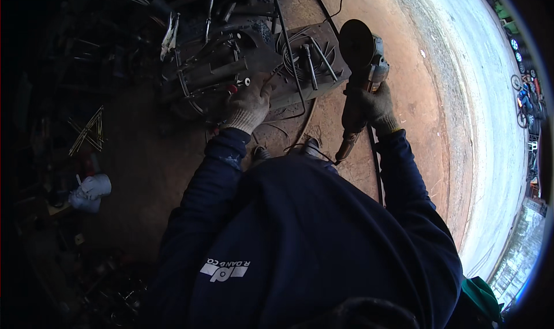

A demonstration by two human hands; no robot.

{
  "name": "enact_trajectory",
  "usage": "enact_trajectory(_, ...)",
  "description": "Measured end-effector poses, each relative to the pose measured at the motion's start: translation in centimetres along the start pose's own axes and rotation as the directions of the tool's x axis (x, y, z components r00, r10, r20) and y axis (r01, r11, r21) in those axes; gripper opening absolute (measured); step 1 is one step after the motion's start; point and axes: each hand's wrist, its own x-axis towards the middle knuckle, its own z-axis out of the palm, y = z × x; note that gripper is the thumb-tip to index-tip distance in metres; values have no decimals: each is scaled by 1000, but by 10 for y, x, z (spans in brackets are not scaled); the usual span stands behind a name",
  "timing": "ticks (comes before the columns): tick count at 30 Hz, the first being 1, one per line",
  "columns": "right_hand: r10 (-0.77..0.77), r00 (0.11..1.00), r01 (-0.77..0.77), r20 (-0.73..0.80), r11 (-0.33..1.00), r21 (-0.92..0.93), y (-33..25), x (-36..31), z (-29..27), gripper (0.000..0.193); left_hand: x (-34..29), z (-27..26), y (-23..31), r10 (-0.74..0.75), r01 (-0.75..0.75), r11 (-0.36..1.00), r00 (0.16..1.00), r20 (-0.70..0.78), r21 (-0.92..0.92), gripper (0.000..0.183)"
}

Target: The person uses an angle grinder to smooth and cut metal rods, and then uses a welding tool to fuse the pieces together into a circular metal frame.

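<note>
My right hand [378,107], in a knitted work glove, grips an angle grinder [352,120] by its body. The grinder's large dark disc [356,43] points away from me, raised beside the workbench's right end. My left hand [251,105], gloved too, rests at the near edge of the dark workbench [288,101] with its fingers curled in. What those fingers hold is hard to make out; a thin rod shows just past them. Close to its left lie metal bars and tubes [216,78], with a small red part [232,89] among them.
On the bench are a cable or wire coil [294,46], a T-handled tool [310,66], a metal rod [324,60] and locking pliers [169,37]. A cord hangs from the grinder near my shoes [311,147]. Yellowish rods [89,133] and a white container [92,187] stand left.
</note>
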Motion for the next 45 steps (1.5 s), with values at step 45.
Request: enact_trajectory(45, 254, 962, -183, 100, 873, -452, 28, 21, 53, 54, 52, -3, 10, 392, -222, 643, 917, -67, 733, 32)
